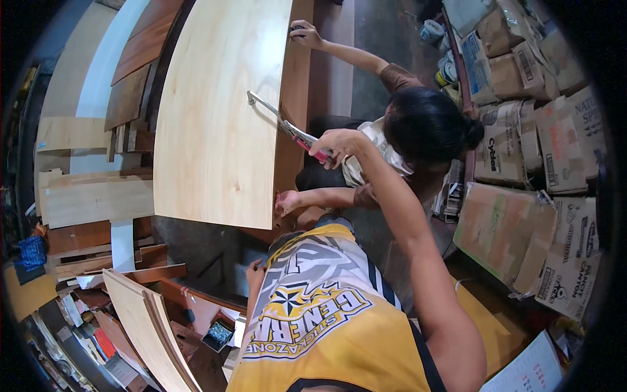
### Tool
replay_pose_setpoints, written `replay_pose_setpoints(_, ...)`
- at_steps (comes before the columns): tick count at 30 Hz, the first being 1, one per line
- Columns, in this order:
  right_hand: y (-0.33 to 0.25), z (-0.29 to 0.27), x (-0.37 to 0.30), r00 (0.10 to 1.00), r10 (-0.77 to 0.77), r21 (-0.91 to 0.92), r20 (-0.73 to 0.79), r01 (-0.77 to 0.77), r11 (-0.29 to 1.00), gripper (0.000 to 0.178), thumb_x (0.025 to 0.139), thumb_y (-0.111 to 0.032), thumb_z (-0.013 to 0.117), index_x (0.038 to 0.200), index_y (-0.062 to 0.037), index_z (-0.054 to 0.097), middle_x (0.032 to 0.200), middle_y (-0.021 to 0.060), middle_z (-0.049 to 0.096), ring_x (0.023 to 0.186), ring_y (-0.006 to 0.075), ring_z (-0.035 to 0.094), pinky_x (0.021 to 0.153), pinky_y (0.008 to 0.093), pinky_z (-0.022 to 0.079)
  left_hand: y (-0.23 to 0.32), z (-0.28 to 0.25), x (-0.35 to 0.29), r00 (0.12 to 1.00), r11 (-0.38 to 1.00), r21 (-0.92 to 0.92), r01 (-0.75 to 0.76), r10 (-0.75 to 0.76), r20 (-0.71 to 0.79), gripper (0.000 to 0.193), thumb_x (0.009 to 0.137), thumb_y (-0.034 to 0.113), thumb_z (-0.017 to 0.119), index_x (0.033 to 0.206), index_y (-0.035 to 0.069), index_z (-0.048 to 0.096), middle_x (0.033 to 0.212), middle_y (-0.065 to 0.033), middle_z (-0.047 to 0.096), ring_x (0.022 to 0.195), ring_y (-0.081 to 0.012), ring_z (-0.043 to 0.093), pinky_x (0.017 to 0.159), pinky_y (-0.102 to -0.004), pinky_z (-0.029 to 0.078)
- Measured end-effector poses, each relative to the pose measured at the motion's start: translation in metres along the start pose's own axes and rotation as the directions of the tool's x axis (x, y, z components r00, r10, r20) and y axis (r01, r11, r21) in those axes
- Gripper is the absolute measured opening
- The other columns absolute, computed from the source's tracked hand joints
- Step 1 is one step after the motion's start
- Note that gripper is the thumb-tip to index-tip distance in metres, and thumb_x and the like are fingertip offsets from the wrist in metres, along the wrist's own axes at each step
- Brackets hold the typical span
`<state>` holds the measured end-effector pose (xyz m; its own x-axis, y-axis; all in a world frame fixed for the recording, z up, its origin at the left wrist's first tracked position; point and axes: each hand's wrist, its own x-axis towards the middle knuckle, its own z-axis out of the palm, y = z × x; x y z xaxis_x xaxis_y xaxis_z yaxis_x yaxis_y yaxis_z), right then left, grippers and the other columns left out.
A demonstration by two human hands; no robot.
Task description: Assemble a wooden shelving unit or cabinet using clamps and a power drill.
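Right grip (338,145) closed around silver-pink tool (283,122), arm (408,225) extended forward, slightly bent, tool's end over pale board (215,140)

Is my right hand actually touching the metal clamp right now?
Touching. The head view shows your right hand wrapped around the pinkish-red handle of the metal clamp.

The right grip (334,146) wraps round a silver tool (287,125) reaching over a wood panel (219,130); the left grip (256,272) hangs beside the yellow jersey (366,353). A co-worker's hand (307,34) is at the panel's edge.
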<state>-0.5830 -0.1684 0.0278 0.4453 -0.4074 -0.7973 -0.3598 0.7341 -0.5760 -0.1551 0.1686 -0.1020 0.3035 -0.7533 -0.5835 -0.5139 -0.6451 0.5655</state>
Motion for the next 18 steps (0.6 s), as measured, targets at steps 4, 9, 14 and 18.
replay_pose_setpoints(4, -0.011, -0.001, 0.007, 0.999, 0.053, -0.227, 0.001, -0.051, 0.972, 0.051, 0.073, -0.033, 0.071, 0.103, 0.0043, 0.056, 0.087, 0.0195, 0.062, 0.07, 0.0286, 0.067, 0.067, 0.0391, 0.057, -0.004, 0.004, 0.001, 0.997, 0.996, -0.04, 0.081, -0.082, -0.006, 0.033, 0.074, 0.011, 0.057, 0.103, -0.002, 0.066, 0.08, -0.0163, 0.067, 0.071, -0.0208, 0.062, 0.067, -0.0308, 0.049)
replay_pose_setpoints(9, -0.01, -0.008, 0.021, 0.993, 0.116, -0.276, 0.013, -0.108, 0.955, 0.066, 0.076, -0.041, 0.072, 0.112, 0.0098, 0.05, 0.099, 0.0257, 0.06, 0.078, 0.0336, 0.067, 0.071, 0.0445, 0.057, -0.009, 0.01, 0.013, 0.999, 0.999, -0.019, 0.028, -0.027, 0.02, 0.03, 0.074, 0.013, 0.061, 0.101, 0.001, 0.068, 0.083, -0.0146, 0.068, 0.073, -0.0194, 0.063, 0.07, -0.0296, 0.049)
replay_pose_setpoints(14, -0.034, 0.006, 0.001, 0.985, 0.17, -0.312, -0.017, -0.167, 0.936, 0.083, 0.077, -0.055, 0.065, 0.121, 0.011, 0.043, 0.108, 0.0295, 0.056, 0.09, 0.0376, 0.064, 0.08, 0.0473, 0.053, -0.003, 0.008, 0.018, 0.998, 0.993, -0.11, 0.046, -0.04, 0.054, 0.027, 0.079, 0.017, 0.062, 0.1, 0.001, 0.068, 0.083, -0.0125, 0.068, 0.073, -0.0175, 0.062, 0.07, -0.0287, 0.049)
replay_pose_setpoints(18, -0.035, 0.008, 0.007, 0.97, 0.239, -0.166, -0.045, -0.243, 0.956, 0.084, 0.081, -0.055, 0.059, 0.131, 0.0078, 0.034, 0.126, 0.0342, 0.041, 0.108, 0.0455, 0.052, 0.088, 0.0528, 0.047, 0.002, 0.009, 0.025, 0.999, 0.984, -0.173, 0.046, -0.04, 0.037, 0.028, 0.089, 0.026, 0.057, 0.095, 0.001, 0.069, 0.077, -0.0083, 0.067, 0.069, -0.0145, 0.059, 0.066, -0.0278, 0.047)
